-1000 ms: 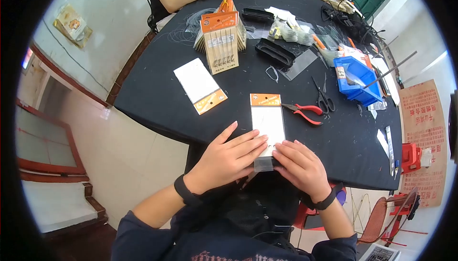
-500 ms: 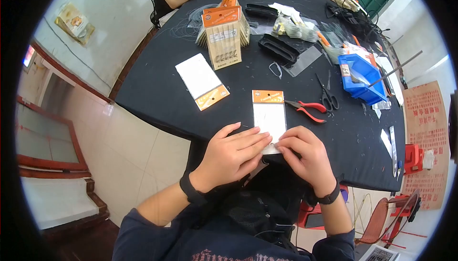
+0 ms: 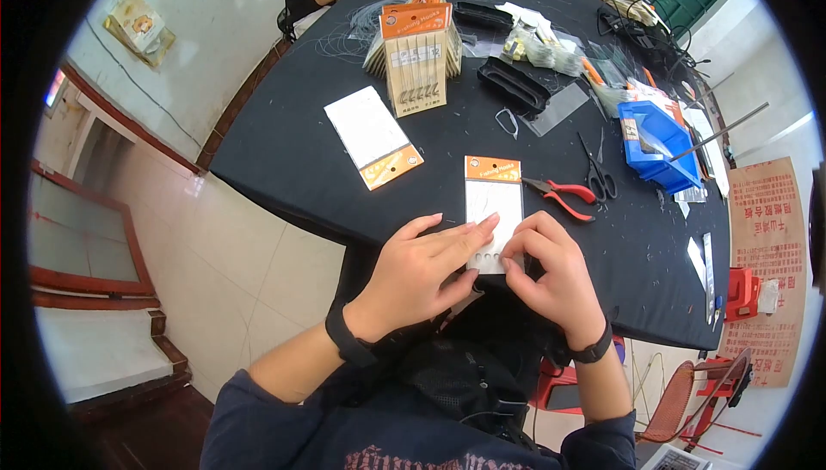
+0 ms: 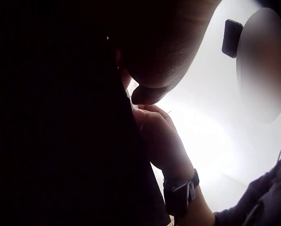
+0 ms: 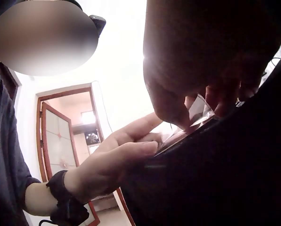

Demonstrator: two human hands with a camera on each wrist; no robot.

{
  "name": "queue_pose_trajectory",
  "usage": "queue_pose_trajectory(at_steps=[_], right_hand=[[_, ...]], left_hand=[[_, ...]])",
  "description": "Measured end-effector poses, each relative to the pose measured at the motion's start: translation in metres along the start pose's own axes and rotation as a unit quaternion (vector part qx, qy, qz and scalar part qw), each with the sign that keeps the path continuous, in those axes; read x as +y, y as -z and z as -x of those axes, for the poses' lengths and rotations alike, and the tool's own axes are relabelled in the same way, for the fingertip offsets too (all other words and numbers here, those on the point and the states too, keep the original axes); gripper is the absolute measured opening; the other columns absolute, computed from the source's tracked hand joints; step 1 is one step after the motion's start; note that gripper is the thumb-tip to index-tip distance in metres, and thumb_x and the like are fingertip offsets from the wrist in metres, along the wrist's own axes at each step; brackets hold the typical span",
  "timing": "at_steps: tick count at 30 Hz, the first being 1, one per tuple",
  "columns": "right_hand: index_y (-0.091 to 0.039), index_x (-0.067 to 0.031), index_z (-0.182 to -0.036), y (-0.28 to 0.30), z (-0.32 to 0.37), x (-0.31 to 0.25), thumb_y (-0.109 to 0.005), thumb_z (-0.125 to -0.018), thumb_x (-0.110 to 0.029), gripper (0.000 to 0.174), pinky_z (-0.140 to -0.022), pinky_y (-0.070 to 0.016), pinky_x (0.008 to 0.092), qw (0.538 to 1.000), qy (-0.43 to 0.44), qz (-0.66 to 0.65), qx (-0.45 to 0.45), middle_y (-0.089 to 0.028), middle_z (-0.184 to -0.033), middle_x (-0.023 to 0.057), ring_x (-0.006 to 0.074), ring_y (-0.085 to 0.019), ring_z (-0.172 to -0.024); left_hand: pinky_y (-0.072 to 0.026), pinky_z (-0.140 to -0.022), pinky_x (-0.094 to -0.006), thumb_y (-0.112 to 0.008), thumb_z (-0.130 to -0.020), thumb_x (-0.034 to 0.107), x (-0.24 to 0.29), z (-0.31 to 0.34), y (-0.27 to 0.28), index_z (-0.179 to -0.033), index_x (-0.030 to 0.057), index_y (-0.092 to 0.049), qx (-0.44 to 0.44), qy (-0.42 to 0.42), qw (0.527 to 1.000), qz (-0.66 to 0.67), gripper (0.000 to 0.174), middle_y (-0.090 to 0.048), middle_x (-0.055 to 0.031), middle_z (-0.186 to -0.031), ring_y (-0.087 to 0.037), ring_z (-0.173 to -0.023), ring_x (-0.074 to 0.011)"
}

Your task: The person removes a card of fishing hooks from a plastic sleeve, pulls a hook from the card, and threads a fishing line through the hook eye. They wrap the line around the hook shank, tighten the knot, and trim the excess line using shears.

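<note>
Two hands work at the near end of a fishing-hooks packet

A white packet with an orange "Fishing Hooks" header point(image 3: 493, 193) lies flat at the near edge of a black-covered table point(image 3: 284, 152), its header at the far end. A person's left hand point(image 3: 420, 272) rests over its left side, fingers fairly straight, thumb near the bottom edge. The right hand point(image 3: 555, 274) is at the near right corner, its fingers bent and seeming to pinch the packet there. The right wrist view shows clear film point(image 5: 197, 112) among those fingers, though deep shadow hides the exact grip.

The step in hand appears to be working the film along the packet's near end, perhaps folding or pressing it down. The next move probably calls for the left hand to keep the packet flat while the right fingertips smooth the film evenly along that edge.

Just right of the packet lie red-handled pliers point(image 3: 564, 199), with black scissors point(image 3: 597, 171) beyond. A second white packet point(image 3: 368, 129) lies flat to the far left, its orange header nearest the person. Farther back stands a group of filled hook cards point(image 3: 416, 66).
</note>
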State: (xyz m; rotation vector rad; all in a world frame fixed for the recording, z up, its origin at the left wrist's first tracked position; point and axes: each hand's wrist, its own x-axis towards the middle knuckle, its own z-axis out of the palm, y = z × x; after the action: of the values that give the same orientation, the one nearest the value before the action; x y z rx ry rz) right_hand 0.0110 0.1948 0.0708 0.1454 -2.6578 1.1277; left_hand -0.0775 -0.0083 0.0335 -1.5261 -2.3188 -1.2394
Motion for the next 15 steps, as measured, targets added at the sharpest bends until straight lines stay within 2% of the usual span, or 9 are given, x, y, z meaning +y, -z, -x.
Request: queue_pose_trajectory(at_steps=[6, 9, 12, 15], right_hand=[[-0.063, -0.0024, -0.084, -0.002, -0.004, -0.007, -0.074, -0.074, -0.005, 0.015, -0.069, -0.0486, 0.0349, 0.999, -0.029, -0.016, 0.005, -0.057, -0.086, 0.0095, 0.0265, -0.060, -0.080], [-0.064, -0.0032, -0.083, 0.001, -0.004, -0.004, -0.075, -0.074, -0.006, 0.015, -0.069, -0.0485, 0.0352, 1.000, -0.022, 0.005, -0.021, -0.058, -0.087, 0.0094, 0.0272, -0.060, -0.080], [-0.064, -0.0040, -0.082, -0.003, -0.007, 0.000, -0.075, -0.074, -0.007, 0.014, -0.068, -0.0487, 0.0360, 1.000, 0.025, -0.002, -0.010, -0.059, -0.087, 0.0090, 0.0278, -0.060, -0.080], [-0.065, -0.0048, -0.081, -0.004, -0.011, -0.001, -0.076, -0.074, -0.007, 0.013, -0.068, -0.0493, 0.0363, 0.999, 0.038, 0.014, -0.004, -0.060, -0.087, 0.0086, 0.0278, -0.061, -0.079]], left_hand=[[-0.0437, -0.103, -0.0393, -0.069, -0.082, 0.013, 0.000, 0.000, 0.000, -0.146, 0.0122, -0.050, 0.003, 0.003, 1.000, 0.008, 0.067, -0.071, 0.0000, -0.123, -0.068, -0.111, -0.0164], [-0.0438, -0.103, -0.0399, -0.069, -0.083, 0.013, 0.000, 0.001, 0.001, -0.147, 0.0120, -0.050, 0.000, 0.001, 1.000, 0.004, 0.067, -0.071, -0.0003, -0.123, -0.067, -0.112, -0.0164], [-0.0442, -0.103, -0.0408, -0.070, -0.083, 0.013, -0.002, 0.002, -0.001, -0.147, 0.0118, -0.049, -0.003, 0.003, 1.000, 0.004, 0.067, -0.071, -0.0013, -0.123, -0.067, -0.112, -0.0173], [-0.0446, -0.103, -0.0418, -0.069, -0.083, 0.013, -0.002, 0.003, -0.001, -0.147, 0.0109, -0.048, -0.009, 0.010, 1.000, 0.011, 0.067, -0.071, -0.0025, -0.123, -0.067, -0.113, -0.0182]])
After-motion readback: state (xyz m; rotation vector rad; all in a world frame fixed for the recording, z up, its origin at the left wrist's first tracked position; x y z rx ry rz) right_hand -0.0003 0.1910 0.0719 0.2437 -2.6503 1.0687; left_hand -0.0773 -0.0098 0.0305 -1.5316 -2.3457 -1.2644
